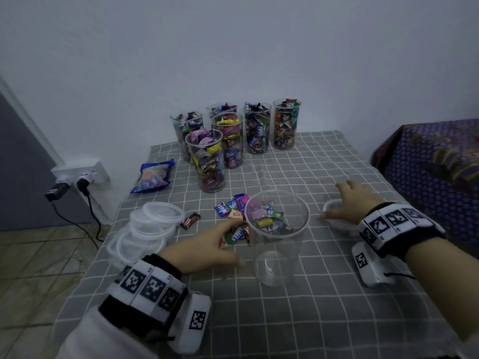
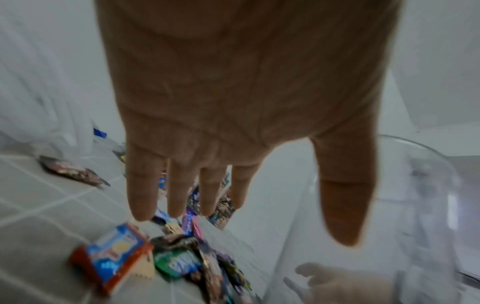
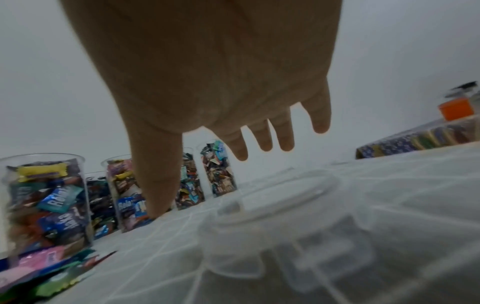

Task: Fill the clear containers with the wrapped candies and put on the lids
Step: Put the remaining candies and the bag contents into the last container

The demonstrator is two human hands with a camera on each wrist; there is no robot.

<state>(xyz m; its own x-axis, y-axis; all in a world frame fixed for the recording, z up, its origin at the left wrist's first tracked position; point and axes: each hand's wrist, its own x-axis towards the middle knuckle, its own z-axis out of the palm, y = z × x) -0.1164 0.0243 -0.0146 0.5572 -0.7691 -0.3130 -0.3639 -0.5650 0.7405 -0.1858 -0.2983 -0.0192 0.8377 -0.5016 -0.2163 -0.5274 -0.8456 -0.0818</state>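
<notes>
A tall clear container (image 1: 278, 255) stands open near the table's middle, and the same container (image 2: 420, 205) fills the right of the left wrist view. Loose wrapped candies (image 1: 234, 211) lie in a pile just left of and behind it. My left hand (image 1: 233, 242) reaches over those candies (image 2: 145, 259) with straight fingers and holds nothing. My right hand (image 1: 334, 203) is spread over a single clear lid (image 1: 337, 218) to the container's right. In the right wrist view the right hand (image 3: 207, 181) hovers above this lid (image 3: 280, 197); whether it touches the lid is unclear.
Several filled, lidless containers (image 1: 233, 141) stand at the back by the wall. A stack of clear lids (image 1: 153, 226) sits at the left edge, with a blue candy bag (image 1: 153, 177) behind it. One dark candy (image 1: 190, 221) lies apart. A patterned cloth (image 1: 427, 172) covers furniture on the right.
</notes>
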